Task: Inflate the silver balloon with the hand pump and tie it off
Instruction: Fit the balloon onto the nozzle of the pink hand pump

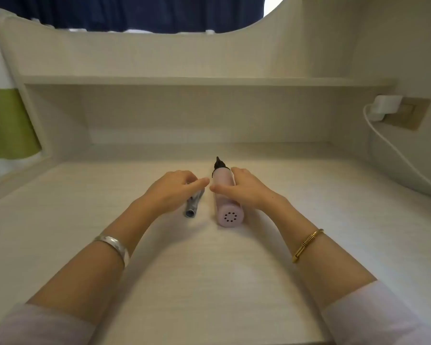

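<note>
The silver balloon (192, 205) lies flat and uninflated on the pale desk (209, 270), its rolled mouth pointing toward me. My left hand (174, 189) hovers over its far part with fingers loosely curled, hiding that end; whether it touches is unclear. To the right lies the pink hand pump (228, 207), black nozzle (219, 163) pointing away, perforated end facing me. My right hand (244, 189) rests over the pump's body, thumb on its left side, fingers draped over the top and right side.
A low shelf (197, 80) runs across the back of the desk. On the right wall a white charger (386, 107) sits in a socket, and its cable (403, 158) trails down onto the desk's right side. A green and white cloth (8, 123) hangs at left.
</note>
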The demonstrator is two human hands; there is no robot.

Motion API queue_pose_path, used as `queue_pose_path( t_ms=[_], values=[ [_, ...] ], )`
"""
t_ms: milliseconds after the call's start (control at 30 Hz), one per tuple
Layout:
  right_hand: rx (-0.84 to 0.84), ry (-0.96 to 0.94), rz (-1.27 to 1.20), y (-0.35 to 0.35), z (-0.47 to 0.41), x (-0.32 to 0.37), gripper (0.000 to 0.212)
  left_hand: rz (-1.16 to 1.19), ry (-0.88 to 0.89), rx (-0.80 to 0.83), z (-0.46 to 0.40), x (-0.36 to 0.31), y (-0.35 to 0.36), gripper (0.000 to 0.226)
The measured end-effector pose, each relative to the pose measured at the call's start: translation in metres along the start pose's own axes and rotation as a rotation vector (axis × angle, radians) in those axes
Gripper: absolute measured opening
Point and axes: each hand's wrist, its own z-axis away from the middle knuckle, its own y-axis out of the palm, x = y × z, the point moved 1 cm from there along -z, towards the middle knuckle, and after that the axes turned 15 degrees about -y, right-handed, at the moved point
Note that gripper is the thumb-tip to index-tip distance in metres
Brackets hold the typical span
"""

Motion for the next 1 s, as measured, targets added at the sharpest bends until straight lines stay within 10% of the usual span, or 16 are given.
queue_pose_path(
  t_ms=[1000],
  values=[
    [0.022, 0.188, 0.02, 0.012, -0.011, 0.019, 0.046, -0.225, -0.304, 0.085, -0.013, 0.008, 0.016, 0.031]
  ],
)
